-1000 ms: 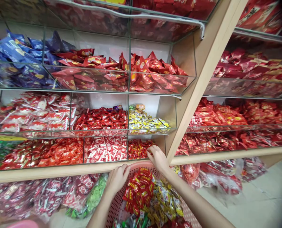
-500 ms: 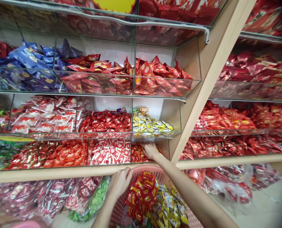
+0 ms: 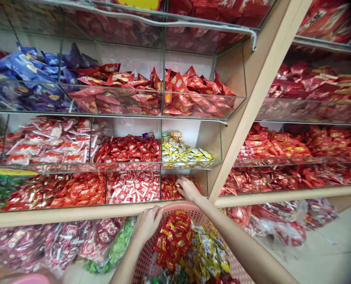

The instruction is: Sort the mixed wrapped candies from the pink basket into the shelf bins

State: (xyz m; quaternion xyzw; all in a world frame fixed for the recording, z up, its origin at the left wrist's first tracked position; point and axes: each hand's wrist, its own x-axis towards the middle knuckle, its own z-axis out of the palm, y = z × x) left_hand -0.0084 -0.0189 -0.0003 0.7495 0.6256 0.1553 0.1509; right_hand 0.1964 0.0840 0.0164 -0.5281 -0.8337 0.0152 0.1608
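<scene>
My left hand (image 3: 148,224) is closed over the near-left rim of a pink perforated plastic basket (image 3: 183,206), thumb pointing toward the shelf. Inside the basket lie red-wrapped candies (image 3: 175,238) on the left and yellow-and-white wrapped candies (image 3: 207,252) on the right, with some green wrappers at the bottom. Beyond the basket, my right hand (image 3: 190,189) reaches into the lowest shelf's right-end bin. Its bent fingers are apart and touch the small red-and-gold candies (image 3: 168,187) there; the fingertips are partly hidden.
Glass-fronted bins hold white-and-yellow candies (image 3: 185,152), red-and-white candies (image 3: 134,187) and blue packets (image 3: 30,65). A slanting wooden divider (image 3: 261,94) stands to the right. Under the shelf ledge (image 3: 74,216) lie bulging clear bags of candy (image 3: 64,240). A pink tub (image 3: 30,279) shows at lower left.
The view has shifted slightly, moving the shelves left in the picture. My right hand stays in the bin, its fingers more bent over the candies. My left hand keeps its grip on the basket.
</scene>
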